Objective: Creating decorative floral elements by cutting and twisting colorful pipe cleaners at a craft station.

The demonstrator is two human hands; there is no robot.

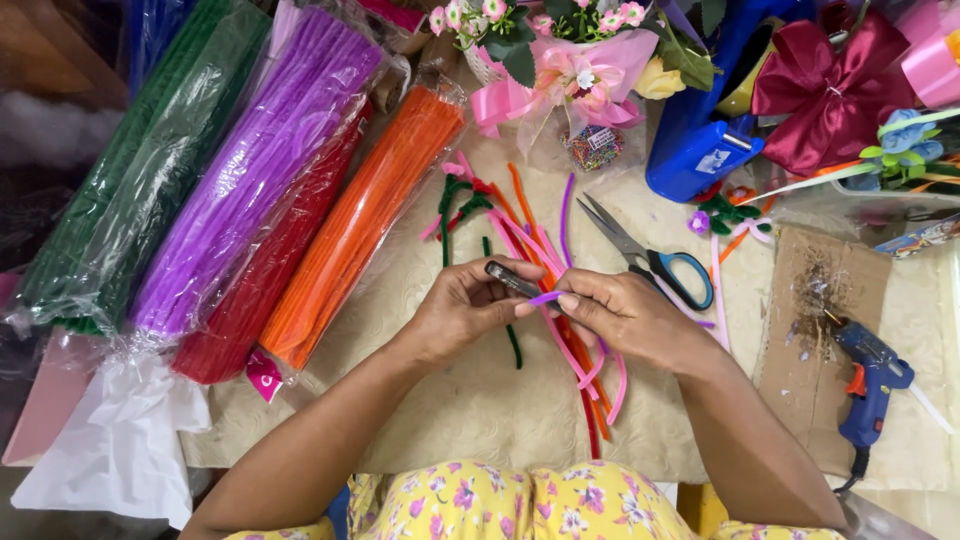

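A thin purple pipe cleaner (545, 297) sits at the middle of the cream surface (480, 400), pinched between both hands. The left hand (462, 308) closes its fingers around a short dark rod-shaped tool (513, 280), against which the cleaner lies. The right hand (625, 315) grips the cleaner's other side, fingers closed on it. Loose pink, orange and red pipe cleaners (585, 370) lie beneath the hands. Blue-handled scissors (650, 255) rest at two o'clock, a blue glue gun (868, 385) at three o'clock, and bagged pipe-cleaner bundles (250, 180) at ten o'clock.
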